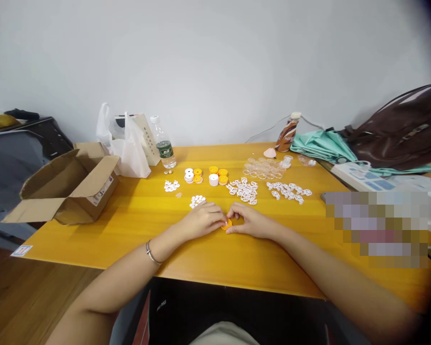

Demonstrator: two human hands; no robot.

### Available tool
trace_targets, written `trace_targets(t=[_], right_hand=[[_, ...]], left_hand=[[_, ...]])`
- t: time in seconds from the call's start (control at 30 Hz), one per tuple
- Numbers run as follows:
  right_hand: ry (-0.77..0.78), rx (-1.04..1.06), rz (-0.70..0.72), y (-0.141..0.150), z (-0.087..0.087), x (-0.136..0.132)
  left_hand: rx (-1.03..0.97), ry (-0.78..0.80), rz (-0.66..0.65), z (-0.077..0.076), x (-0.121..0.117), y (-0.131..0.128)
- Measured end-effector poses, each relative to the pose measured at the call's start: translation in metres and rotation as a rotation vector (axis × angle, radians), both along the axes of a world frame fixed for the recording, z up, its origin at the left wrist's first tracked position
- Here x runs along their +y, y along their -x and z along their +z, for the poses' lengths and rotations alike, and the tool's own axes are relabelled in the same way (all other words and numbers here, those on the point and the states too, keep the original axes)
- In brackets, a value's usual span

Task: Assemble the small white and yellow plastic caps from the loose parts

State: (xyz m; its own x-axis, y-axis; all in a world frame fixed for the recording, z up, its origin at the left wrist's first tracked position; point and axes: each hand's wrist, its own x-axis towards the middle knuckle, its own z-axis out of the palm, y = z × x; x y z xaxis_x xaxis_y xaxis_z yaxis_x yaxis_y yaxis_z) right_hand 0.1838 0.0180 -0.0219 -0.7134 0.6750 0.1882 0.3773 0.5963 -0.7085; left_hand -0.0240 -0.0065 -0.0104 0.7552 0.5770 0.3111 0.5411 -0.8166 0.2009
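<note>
My left hand (201, 219) and my right hand (249, 220) rest on the yellow table (129, 230), fingertips meeting around a small orange round part (227, 224). Both hands pinch it from either side. Just beyond the left hand lies a little heap of white discs (197, 201). Further back stand short stacks of orange and white round parts (206, 176), with flat white cut-out pieces (244, 189) spread to their right and clear plastic rings (264, 168) behind those. A metal bangle sits on my left wrist.
An open cardboard box (68, 187) stands at the table's left end, with a white plastic bag (129, 148) and a water bottle (164, 143) behind it. At the back right are a brown drink bottle (288, 132), a teal umbrella (323, 146) and a brown bag (398, 129).
</note>
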Motion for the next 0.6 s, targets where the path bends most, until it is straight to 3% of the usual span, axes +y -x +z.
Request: trace_targets(t=[0.13, 0.37, 0.6], right_hand=[[0.003, 0.004, -0.001, 0.0009, 0.0006, 0.0001], [0.031, 0.021, -0.011, 0.0018, 0.0018, -0.0001], [0.037, 0.028, 0.000, 0.0014, -0.0013, 0.0025]], left_hand=[[0.084, -0.130, -0.003, 0.0010, -0.0001, -0.0001], [0.247, -0.315, -0.125, 0.0090, -0.0012, 0.0024], [0.311, -0.361, -0.194, 0.0083, 0.0009, 0.0049]])
